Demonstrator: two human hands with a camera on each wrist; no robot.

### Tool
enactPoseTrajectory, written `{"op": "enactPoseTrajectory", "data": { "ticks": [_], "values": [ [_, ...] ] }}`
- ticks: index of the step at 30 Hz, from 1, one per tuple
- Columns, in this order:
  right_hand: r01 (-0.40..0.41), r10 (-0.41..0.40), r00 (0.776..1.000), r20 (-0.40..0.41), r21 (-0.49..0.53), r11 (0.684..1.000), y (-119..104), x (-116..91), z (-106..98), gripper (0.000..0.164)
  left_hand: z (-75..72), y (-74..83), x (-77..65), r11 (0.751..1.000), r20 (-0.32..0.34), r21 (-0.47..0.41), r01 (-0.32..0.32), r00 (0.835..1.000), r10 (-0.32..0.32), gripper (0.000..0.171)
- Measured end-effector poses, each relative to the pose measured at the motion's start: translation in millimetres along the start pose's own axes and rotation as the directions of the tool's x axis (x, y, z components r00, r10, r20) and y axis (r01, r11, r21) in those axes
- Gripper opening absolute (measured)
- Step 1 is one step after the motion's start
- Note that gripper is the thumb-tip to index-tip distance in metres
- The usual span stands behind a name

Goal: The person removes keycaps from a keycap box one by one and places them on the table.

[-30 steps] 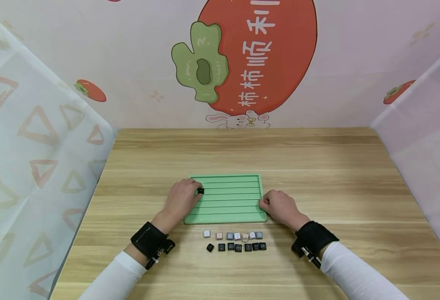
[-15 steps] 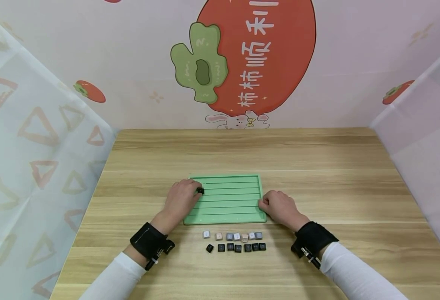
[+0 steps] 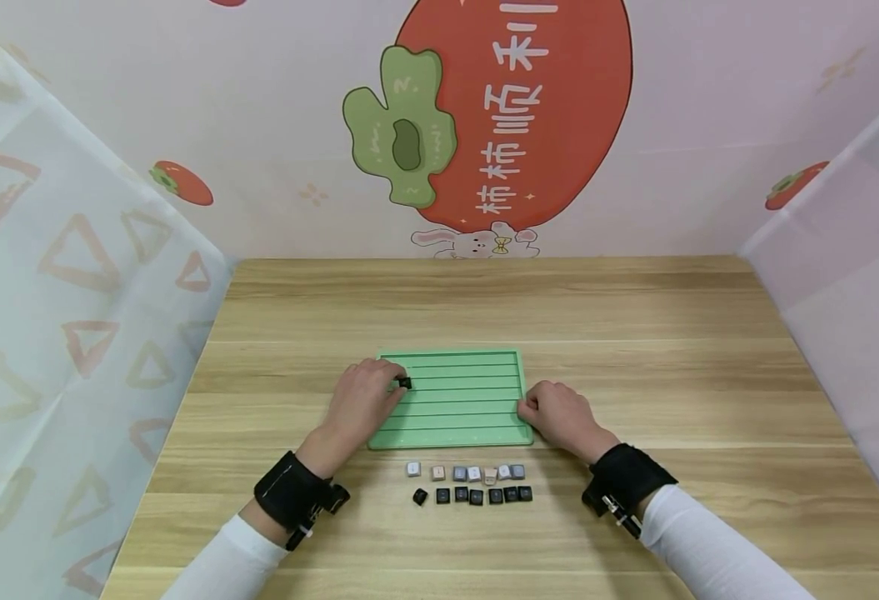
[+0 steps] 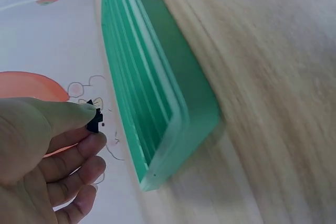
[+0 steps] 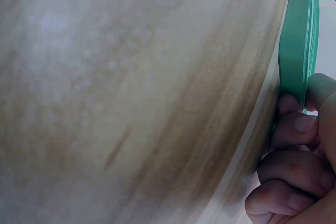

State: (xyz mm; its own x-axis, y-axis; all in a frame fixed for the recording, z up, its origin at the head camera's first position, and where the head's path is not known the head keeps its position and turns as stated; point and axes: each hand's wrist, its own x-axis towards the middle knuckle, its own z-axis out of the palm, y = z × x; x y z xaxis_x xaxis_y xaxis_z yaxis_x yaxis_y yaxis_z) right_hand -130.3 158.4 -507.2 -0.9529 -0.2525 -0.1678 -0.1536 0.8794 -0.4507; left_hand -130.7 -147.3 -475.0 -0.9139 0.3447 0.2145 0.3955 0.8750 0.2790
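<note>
A black keycap is pinched between the thumb and fingers of my left hand, over the left part of a green ridged tray. In the left wrist view the keycap sits at the tip of my thumb, apart from the tray. My right hand grips the tray's right edge. From the right wrist view, the thumb and curled fingers have hold of the tray's side wall.
In front of the tray lies a row of several white, grey and beige keycaps. Nearer me is a row of several black keycaps, the leftmost turned askew. The wooden table is bounded by printed cloth walls.
My left hand has shifted very slightly to the right with the black keycap, and its wrist has dipped a little. The right hand and the tray stay where they were.
</note>
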Motion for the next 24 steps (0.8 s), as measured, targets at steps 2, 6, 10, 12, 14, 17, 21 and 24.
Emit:
{"op": "enactPoseTrajectory", "data": {
  "ticks": [2,6,10,12,14,17,21,24],
  "values": [
    [0.003,-0.003,1.000,-0.002,0.001,1.000,0.0,0.1,0.1,0.041,-2.4,1.7,-0.8,1.000,-0.016,-0.008,-0.013,1.000,0.013,0.016],
    [0.015,-0.015,1.000,0.000,0.009,1.000,-0.3,-0.3,-0.2,0.041,-5.4,4.5,-2.9,0.999,-0.046,-0.019,-0.043,0.998,0.042,0.017],
    [0.017,-0.017,1.000,0.002,0.012,1.000,0.5,-0.9,-0.3,0.042,-7.5,6.7,-5.7,0.997,-0.056,-0.021,-0.071,0.996,0.069,0.016],
    [0.017,-0.017,1.000,0.000,0.011,1.000,1.1,-0.9,-0.1,0.042,-8.4,7.6,-7.1,0.997,-0.059,-0.018,-0.079,0.995,0.078,0.016],
    [0.018,-0.018,1.000,0.001,0.009,1.000,1.6,-0.7,0.2,0.042,-9.7,8.3,-8.6,0.996,-0.058,-0.022,-0.082,0.995,0.081,0.016],
    [0.017,-0.017,1.000,0.001,0.008,1.000,1.7,-0.4,0.4,0.042,-11.8,9.6,-11.0,0.996,-0.058,-0.025,-0.085,0.995,0.083,0.015],
    [0.014,-0.014,1.000,0.002,0.008,1.000,1.3,-0.5,0.3,0.042,-14.5,12.1,-14.9,0.996,-0.053,-0.035,-0.086,0.995,0.084,0.016],
    [0.013,-0.013,1.000,0.003,0.008,1.000,0.7,-1.1,-0.1,0.042,-16.0,13.7,-18.0,0.995,-0.055,-0.037,-0.088,0.995,0.086,0.017]
  ]
}}
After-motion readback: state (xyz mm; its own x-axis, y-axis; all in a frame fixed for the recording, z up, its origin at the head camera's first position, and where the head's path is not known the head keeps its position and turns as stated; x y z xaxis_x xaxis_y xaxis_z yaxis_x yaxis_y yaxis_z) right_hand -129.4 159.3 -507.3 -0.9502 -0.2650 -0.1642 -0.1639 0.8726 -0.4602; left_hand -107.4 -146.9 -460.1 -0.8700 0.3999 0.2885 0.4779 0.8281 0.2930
